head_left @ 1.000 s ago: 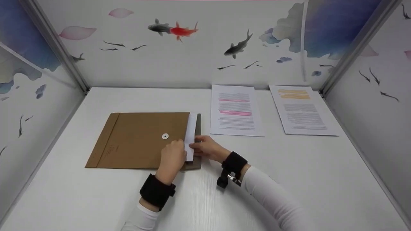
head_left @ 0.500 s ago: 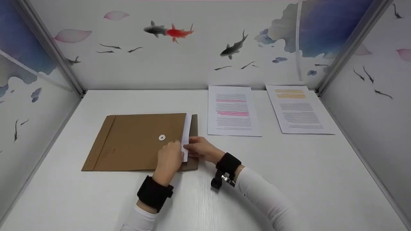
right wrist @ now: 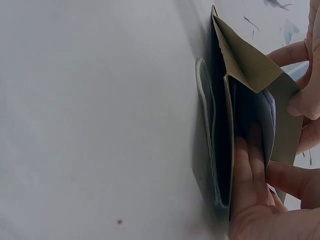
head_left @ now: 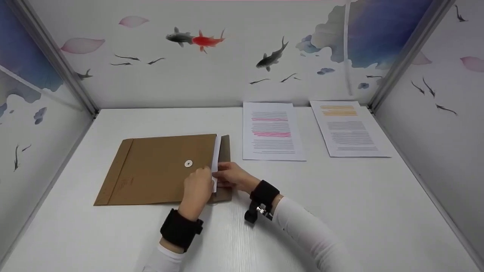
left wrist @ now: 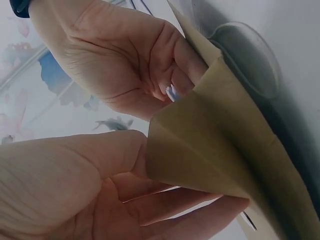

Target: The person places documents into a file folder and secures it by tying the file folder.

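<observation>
A brown string-tie envelope [head_left: 159, 170] lies flat left of centre, its mouth and open flap [head_left: 225, 151] facing right. A white paper [head_left: 216, 153] sticks a narrow strip out of the mouth. My left hand [head_left: 207, 174] pinches the top layer of the mouth near its front corner and holds it lifted; the left wrist view shows the thumb above and the fingers [left wrist: 200, 207] under the brown edge [left wrist: 210, 150]. My right hand [head_left: 218, 176] holds the paper at the mouth, its fingers [right wrist: 248, 180] reaching inside the envelope [right wrist: 250, 65] along the sheet.
Two printed sheets lie at the back right: one with pink highlights [head_left: 272, 130] and one with orange highlights [head_left: 348, 128]. White booth walls with fish pictures close in the white table [head_left: 340, 211] on three sides.
The white paper has slid further left into the envelope, so less of it shows. Both hands have stayed at the mouth, and the right hand has moved left with the paper.
</observation>
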`<state>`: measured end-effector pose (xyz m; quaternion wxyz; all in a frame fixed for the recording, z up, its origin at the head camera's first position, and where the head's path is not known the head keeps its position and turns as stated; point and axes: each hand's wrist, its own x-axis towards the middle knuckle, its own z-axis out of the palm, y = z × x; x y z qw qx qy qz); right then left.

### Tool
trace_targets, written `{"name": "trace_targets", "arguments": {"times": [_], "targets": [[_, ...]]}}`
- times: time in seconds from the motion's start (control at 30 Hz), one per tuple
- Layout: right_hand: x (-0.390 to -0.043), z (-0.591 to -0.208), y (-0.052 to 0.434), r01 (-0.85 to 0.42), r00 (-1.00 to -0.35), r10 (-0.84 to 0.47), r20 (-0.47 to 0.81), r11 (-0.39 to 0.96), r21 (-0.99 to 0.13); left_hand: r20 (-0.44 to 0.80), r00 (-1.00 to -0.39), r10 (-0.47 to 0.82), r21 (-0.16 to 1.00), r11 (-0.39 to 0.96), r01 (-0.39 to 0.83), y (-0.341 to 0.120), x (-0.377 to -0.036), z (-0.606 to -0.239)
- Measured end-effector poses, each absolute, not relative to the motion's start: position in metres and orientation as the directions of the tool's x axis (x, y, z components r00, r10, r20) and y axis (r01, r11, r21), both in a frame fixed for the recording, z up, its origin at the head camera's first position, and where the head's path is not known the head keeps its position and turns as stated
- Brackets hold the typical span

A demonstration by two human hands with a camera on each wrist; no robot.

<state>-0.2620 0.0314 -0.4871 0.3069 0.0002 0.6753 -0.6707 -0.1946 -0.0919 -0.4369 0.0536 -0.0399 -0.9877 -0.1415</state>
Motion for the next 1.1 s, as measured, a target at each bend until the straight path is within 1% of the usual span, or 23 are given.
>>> {"name": "trace_targets", "arguments": {"times": [0.23,0.43,0.8,1.1], "targets": [[-0.261,-0.488,0.027,0.445,-0.798,-0.429,-0.423,0.055,-0.894,0.128,-0.988,0.083,0.280,0.953,0.116,-0.093,-0.193,-0.436],[-0.262,-0.489,0.024,0.447,-0.799,-0.440,-0.410,0.021,-0.894,0.121,-0.988,0.097,0.283,0.950,0.128,-0.095,-0.193,-0.433],[-0.264,-0.489,0.018,0.455,-0.792,-0.427,-0.437,0.065,-0.888,0.066,-0.992,0.106,0.315,0.941,0.122,-0.097,-0.193,-0.428],[-0.267,-0.489,0.017,0.464,-0.760,-0.461,-0.458,0.109,-0.879,0.077,-0.990,0.117,0.304,0.943,0.135,-0.097,-0.192,-0.429]]}}
